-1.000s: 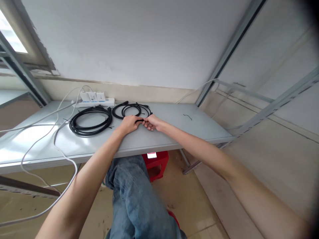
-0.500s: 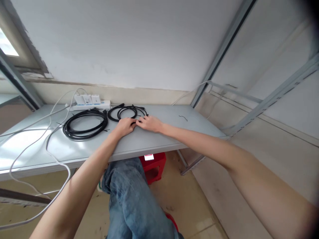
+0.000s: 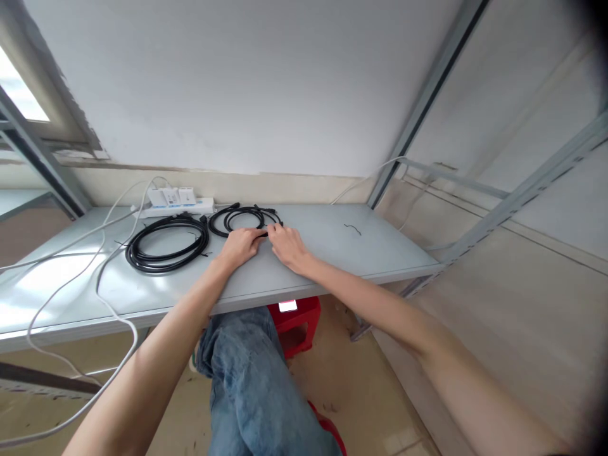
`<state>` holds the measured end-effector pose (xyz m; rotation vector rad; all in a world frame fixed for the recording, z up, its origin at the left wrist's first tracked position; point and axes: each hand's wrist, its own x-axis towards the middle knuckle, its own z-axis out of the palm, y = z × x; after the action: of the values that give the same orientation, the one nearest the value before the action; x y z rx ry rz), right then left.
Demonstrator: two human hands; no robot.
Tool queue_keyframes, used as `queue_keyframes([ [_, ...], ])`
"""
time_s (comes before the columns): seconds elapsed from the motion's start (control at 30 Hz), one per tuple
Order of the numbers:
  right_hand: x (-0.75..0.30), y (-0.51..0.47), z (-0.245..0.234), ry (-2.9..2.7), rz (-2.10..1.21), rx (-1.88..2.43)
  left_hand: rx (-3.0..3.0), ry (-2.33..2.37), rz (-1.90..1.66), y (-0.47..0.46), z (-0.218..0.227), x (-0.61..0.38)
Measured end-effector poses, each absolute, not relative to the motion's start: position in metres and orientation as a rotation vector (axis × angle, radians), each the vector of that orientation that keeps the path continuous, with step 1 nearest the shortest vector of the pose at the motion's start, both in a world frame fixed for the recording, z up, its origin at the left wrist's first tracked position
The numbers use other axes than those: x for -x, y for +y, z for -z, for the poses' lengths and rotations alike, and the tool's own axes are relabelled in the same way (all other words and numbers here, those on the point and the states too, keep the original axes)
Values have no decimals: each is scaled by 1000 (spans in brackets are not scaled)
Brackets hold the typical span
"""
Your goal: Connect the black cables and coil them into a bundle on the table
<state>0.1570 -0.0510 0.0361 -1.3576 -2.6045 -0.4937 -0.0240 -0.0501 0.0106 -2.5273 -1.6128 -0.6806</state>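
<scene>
A small coil of black cable (image 3: pixel 244 217) lies near the back of the grey table (image 3: pixel 332 253). My left hand (image 3: pixel 242 246) rests at the coil's near edge, its fingers curled and pinching the cable. My right hand (image 3: pixel 285 244) sits right beside it, fingers bent over the same stretch of cable, the two hands almost touching. To the left lies a larger coil of black cable (image 3: pixel 166 242), untouched.
A white power strip (image 3: pixel 178 204) with white plugs stands at the back by the wall. White cables (image 3: pixel 76 278) trail across the table's left part and off its front edge. A short black tie (image 3: pixel 352 228) lies to the right. A red stool (image 3: pixel 297 320) stands under the table beside my jeans-clad leg.
Both hands stay at the small coil's near edge. My right hand has shifted a little, its wrist now nearer to me; the view has swayed slightly.
</scene>
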Motion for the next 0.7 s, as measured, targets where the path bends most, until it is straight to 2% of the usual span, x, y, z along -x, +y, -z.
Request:
queue_keyframes([
  [0.1, -148, -55, -34, -2493, 299, 1491, 2482, -1645, 689, -50, -11, 24],
  [0.23, -147, -37, -34, -2384, -20, 1438, 2400, -1694, 678, -47, -8, 25],
  [0.3, -152, -21, -35, -2331, -350, 1350, 2382, -1709, 659, -45, -7, 26],
  [0.5, -167, 24, -43, -1913, -1756, 1094, 2404, -1713, 585, -40, -6, 27],
  [0.6, -168, 36, -47, -1696, -2113, 1139, 2407, -1697, 573, -40, -6, 28],
  [0.7, -168, 39, -48, -1624, -2205, 1144, 2393, -1698, 564, -39, -6, 28],
])
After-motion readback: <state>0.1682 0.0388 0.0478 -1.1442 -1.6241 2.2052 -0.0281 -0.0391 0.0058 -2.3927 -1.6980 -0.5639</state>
